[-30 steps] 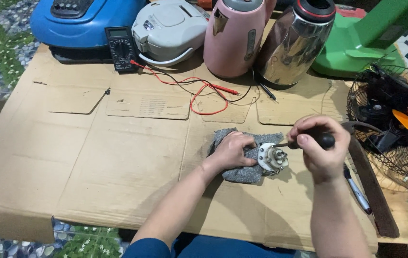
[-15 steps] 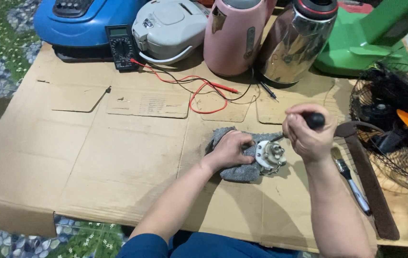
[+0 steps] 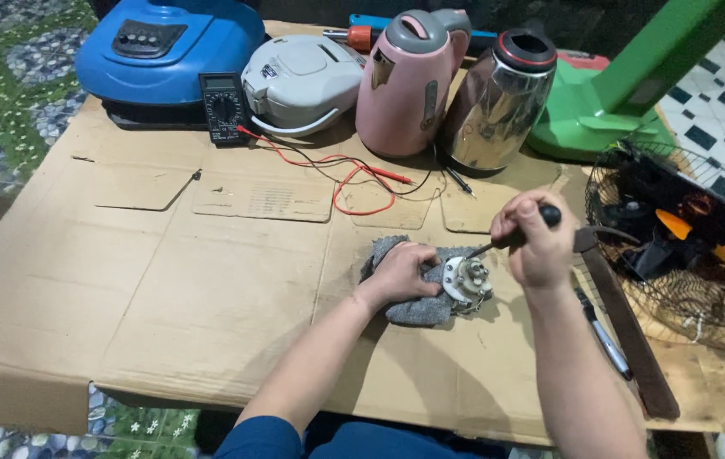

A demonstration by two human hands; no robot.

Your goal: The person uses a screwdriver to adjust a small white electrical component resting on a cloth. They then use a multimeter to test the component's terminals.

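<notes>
Both bare forearms reach forward from the bottom edge of the view, the left one angled up to the right from a blue sleeve, the right one rising almost straight. The left hand [image 3: 402, 270] lies palm down, fingers curled and pressing flat. The right hand [image 3: 536, 240] is raised a little higher, closed in a fist, knuckles up, wrist bent inward toward the left hand.
</notes>
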